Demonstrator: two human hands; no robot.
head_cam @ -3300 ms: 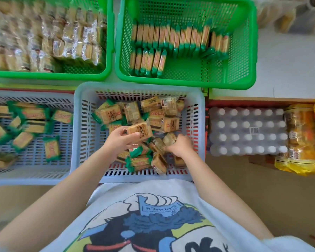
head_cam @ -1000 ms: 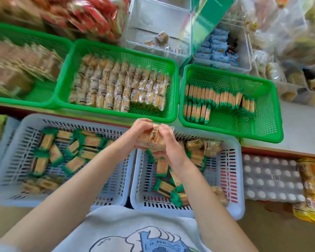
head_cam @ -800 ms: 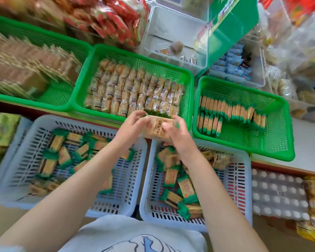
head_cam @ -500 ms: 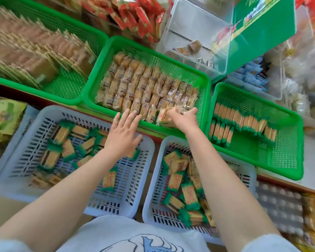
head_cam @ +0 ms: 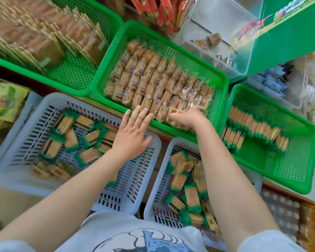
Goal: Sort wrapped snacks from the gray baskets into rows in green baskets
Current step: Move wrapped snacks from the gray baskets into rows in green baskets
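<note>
The right hand [head_cam: 186, 118] grips a clear-wrapped snack [head_cam: 175, 113] at the near edge of the middle green basket [head_cam: 220, 99], beside its packed rows [head_cam: 153, 84]. The left hand [head_cam: 133, 131] hovers flat, fingers straight, holding nothing, over the left gray basket [head_cam: 18, 124]. Green-wrapped snacks [head_cam: 187, 190] fill the right gray basket [head_cam: 153, 206].

One head-worn view looks steeply down, close above both forearms, toward green baskets [head_cam: 224, 99] beyond the fingers [head_cam: 138, 115].
</note>
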